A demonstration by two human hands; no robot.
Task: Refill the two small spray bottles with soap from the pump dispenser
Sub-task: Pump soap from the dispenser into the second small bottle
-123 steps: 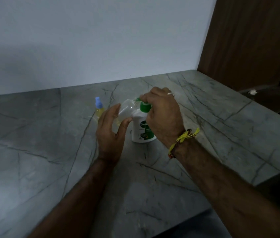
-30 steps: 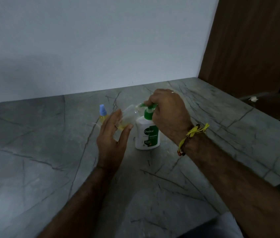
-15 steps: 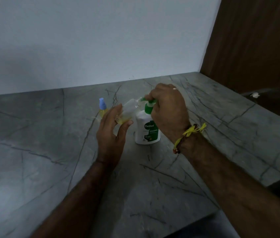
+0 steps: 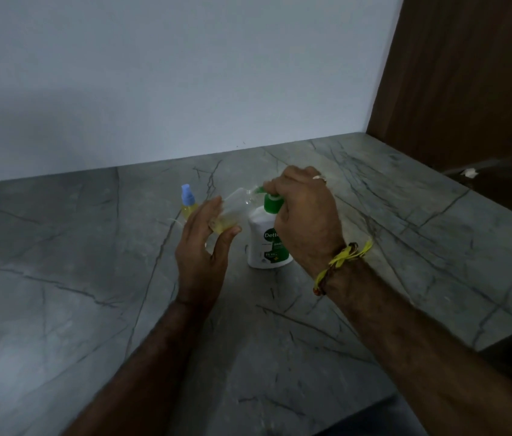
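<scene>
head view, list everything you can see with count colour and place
pump dispenser: 1, white body with green pump, upright on the counter, centre
open spray bottle: 1, clear with yellow liquid at its lower end, tilted, mouth at the pump's nozzle
capped spray bottle: 1, yellow liquid with blue cap, upright on the counter behind the left hand
counter: 1, grey marble with dark veins, fills the lower frame
wall: 1, white, behind the counter
wooden panel: 1, brown, top right
thread bracelet: 1, yellow, on the right wrist
ring: 1, silver, on a right finger
hands: 2; left hand holds the open spray bottle, right hand grips the pump head
</scene>
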